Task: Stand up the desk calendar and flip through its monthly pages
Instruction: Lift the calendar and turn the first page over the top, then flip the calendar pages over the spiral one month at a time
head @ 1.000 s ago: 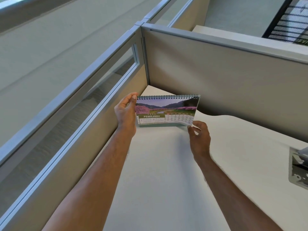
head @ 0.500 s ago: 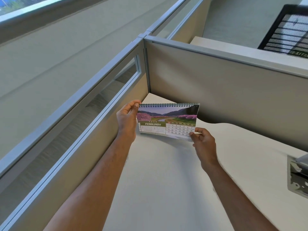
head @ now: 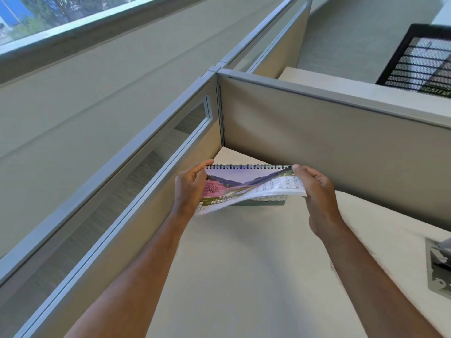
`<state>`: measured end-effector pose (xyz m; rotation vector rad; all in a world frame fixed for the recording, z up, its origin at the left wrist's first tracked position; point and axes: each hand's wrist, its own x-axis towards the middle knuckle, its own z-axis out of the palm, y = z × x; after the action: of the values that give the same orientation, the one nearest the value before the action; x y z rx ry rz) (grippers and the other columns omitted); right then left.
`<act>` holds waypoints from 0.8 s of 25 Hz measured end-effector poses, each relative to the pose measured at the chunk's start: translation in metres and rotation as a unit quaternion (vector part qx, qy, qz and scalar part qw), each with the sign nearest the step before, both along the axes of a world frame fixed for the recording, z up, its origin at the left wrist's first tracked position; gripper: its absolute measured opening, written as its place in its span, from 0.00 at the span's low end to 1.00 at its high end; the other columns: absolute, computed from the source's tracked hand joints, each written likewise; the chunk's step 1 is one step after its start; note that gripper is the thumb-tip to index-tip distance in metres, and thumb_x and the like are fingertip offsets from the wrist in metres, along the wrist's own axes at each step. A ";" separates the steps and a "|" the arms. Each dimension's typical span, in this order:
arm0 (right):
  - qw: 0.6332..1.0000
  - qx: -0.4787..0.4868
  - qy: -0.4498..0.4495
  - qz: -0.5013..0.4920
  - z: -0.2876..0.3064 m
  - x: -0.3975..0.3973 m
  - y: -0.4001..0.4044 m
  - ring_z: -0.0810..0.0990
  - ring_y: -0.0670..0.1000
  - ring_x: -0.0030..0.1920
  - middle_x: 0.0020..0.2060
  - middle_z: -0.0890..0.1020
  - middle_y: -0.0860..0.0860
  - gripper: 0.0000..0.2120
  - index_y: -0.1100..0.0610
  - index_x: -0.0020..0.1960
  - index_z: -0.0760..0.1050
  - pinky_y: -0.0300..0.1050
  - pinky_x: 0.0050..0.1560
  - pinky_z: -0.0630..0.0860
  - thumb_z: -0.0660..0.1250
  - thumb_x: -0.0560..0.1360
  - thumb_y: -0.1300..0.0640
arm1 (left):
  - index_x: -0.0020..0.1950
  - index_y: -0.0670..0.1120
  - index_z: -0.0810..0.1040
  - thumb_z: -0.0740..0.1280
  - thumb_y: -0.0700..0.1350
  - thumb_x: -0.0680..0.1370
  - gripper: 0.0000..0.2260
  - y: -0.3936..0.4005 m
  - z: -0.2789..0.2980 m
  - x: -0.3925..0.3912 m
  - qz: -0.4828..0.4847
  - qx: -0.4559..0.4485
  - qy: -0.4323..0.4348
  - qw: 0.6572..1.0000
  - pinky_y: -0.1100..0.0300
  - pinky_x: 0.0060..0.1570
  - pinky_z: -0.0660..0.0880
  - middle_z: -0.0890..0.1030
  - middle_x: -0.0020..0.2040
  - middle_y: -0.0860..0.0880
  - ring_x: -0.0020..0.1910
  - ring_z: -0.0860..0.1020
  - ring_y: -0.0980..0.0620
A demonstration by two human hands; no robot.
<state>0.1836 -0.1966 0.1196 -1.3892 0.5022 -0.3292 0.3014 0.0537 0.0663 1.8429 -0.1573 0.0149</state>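
Observation:
A spiral-bound desk calendar (head: 234, 181) stands in the far corner of the white desk (head: 244, 264), showing the February page with pink trees and mountains. My left hand (head: 189, 189) grips its left edge near the black spiral. My right hand (head: 317, 191) pinches the lower right corner of the February page, which is lifted and curled upward toward the spiral. A dark green page shows underneath the raised sheet.
Grey cubicle partitions (head: 341, 142) close the corner behind and to the left, one with a glass strip (head: 151, 162). A grey cable grommet (head: 439, 269) sits in the desk at the right edge. A black mesh tray (head: 419, 62) lies beyond the partition.
My right hand has risen from the page's lower right corner, lifting and bending the February sheet up toward the spiral. My left hand keeps its hold on the left edge.

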 end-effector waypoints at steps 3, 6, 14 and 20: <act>0.997 0.050 -0.012 -0.049 0.012 0.013 -0.005 0.78 0.45 0.32 0.34 0.79 0.48 0.10 0.53 0.39 0.80 0.36 0.37 0.74 0.69 0.79 0.55 | 0.69 0.37 0.80 0.61 0.34 0.85 0.14 0.006 -0.002 0.002 -0.037 -0.030 -0.001 0.999 0.54 0.52 0.85 0.85 0.61 0.39 0.57 0.85 0.39; 0.995 0.062 0.000 -0.079 0.011 0.025 -0.010 0.82 0.40 0.38 0.43 0.84 0.47 0.08 0.54 0.49 0.82 0.39 0.47 0.76 0.67 0.80 0.52 | 0.63 0.33 0.82 0.60 0.38 0.80 0.17 0.002 0.002 0.000 -0.037 -0.094 0.039 0.994 0.47 0.59 0.82 0.85 0.61 0.38 0.60 0.84 0.42; 0.998 0.043 0.026 -0.041 -0.007 0.032 -0.005 0.85 0.37 0.45 0.46 0.89 0.43 0.12 0.52 0.51 0.87 0.35 0.47 0.78 0.65 0.80 0.51 | 0.55 0.46 0.85 0.67 0.46 0.85 0.08 -0.011 -0.001 0.000 0.026 -0.091 0.048 0.994 0.60 0.46 0.85 0.89 0.49 0.52 0.50 0.88 0.53; 0.992 0.018 0.039 -0.118 -0.045 0.025 -0.006 0.83 0.49 0.61 0.61 0.84 0.53 0.14 0.56 0.65 0.78 0.47 0.63 0.79 0.63 0.81 0.63 | 0.55 0.46 0.81 0.68 0.45 0.84 0.04 -0.025 0.007 0.000 0.107 -0.160 0.139 0.972 0.71 0.33 0.79 0.88 0.46 0.49 0.45 0.88 0.57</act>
<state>0.2081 -0.2021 0.0742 -1.3141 0.7357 -0.4564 0.3012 0.0283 0.0737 1.5135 0.2286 -0.0646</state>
